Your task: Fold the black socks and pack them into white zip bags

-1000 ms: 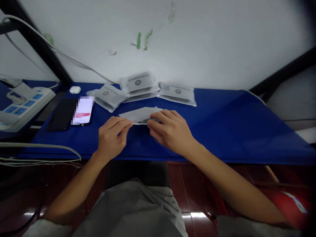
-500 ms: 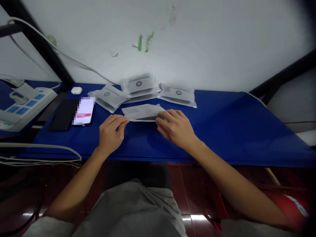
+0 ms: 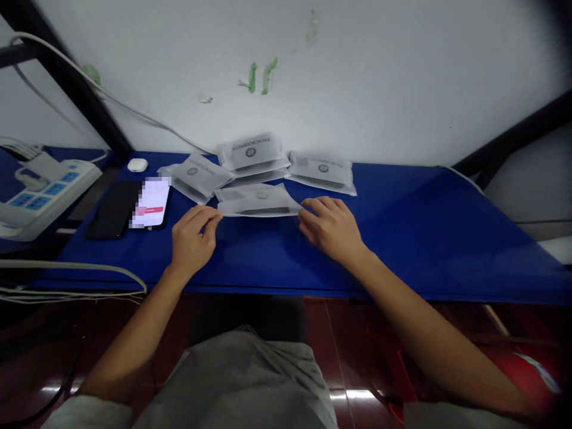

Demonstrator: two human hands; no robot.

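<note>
A translucent frosted pouch with a round logo is stretched between my two hands over the blue table. My left hand pinches its near left corner between thumb and fingertips. At the near right corner, my right hand has its fingers closed on the pouch's edge. Just behind lie similar pouches: one tilted at the left, a stack in the middle and another at the right.
Left of the pouches are a lit phone, a dark phone and a small white case. A white power strip stands at the far left. Cables cross the table's front left edge. A white wall rises behind.
My right hand has slid right to the pouch's corner and my left hand has shifted slightly left. The pouch is now spread wider, with its logo visible.
</note>
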